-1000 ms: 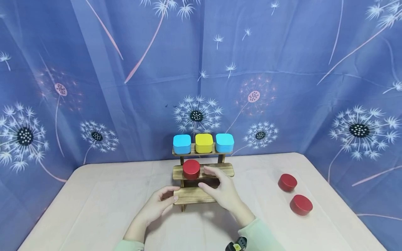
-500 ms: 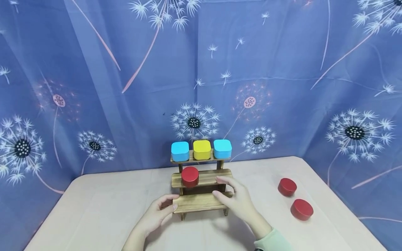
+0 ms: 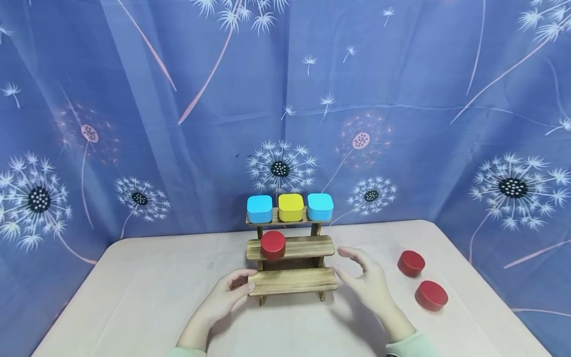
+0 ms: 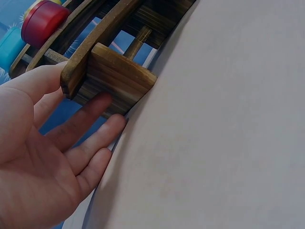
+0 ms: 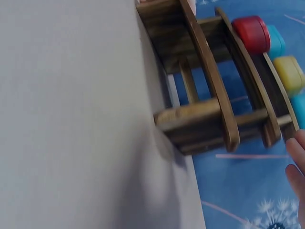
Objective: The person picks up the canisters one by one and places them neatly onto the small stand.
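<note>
A three-tier wooden stand [image 3: 292, 281] stands on the table; its bottom board bears nothing. My left hand [image 3: 225, 296] pinches the left end of that board with thumb and index finger, while the other fingers reach loosely along the stand's side in the left wrist view. Just off the right end, my right hand [image 3: 368, 282] is held apart from the wood, thumb and fingers spread around air. One round red tin [image 3: 273, 245] sits on the left part of the middle board. Along the top board stand a blue box [image 3: 259, 209], a yellow box [image 3: 291, 208] and another blue box [image 3: 320, 207].
To the right on the pale tablecloth [image 3: 147, 287] lie two more round red tins, the farther tin [image 3: 411, 263] and the nearer tin [image 3: 431, 296]. A blue curtain [image 3: 214, 148] with dandelion prints hangs close behind the stand and along both sides.
My right hand has drawn away rightward from beside the red tin on the middle board, past the stand's right end. The left hand keeps its place, and the head view has shifted slightly.
</note>
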`<control>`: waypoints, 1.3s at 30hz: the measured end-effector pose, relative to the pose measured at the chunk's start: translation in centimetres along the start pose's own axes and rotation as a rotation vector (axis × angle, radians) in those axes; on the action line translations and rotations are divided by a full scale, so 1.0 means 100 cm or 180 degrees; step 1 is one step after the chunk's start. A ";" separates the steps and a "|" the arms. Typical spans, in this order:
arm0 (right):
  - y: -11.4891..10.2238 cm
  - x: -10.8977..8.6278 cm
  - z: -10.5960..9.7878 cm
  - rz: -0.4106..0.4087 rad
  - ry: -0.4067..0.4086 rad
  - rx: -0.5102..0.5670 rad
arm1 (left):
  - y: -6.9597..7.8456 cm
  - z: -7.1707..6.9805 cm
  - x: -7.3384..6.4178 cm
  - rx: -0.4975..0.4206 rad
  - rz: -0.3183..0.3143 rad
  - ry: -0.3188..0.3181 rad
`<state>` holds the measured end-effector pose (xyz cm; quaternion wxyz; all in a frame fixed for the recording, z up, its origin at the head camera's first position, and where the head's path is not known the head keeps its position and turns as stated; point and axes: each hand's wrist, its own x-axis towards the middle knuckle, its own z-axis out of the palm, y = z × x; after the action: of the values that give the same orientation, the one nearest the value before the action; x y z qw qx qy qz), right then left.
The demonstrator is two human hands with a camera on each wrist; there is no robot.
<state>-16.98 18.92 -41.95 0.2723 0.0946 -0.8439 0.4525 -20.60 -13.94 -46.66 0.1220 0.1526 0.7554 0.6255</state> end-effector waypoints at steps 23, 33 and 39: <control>0.026 -0.012 -0.043 0.0732 0.0313 -0.0336 | 0.003 -0.003 0.001 0.0131 0.0013 0.0021; 0.037 -0.021 -0.059 0.0695 0.0446 -0.0373 | 0.001 -0.003 0.000 0.0136 0.0016 -0.0005; 0.044 -0.025 -0.070 0.0827 0.0454 -0.0528 | 0.002 -0.003 0.000 0.0146 0.0010 -0.0018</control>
<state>-14.00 26.94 -43.35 0.2776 -0.0705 -0.8620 0.4182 -20.71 -14.19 -46.41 0.1196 0.1584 0.7690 0.6077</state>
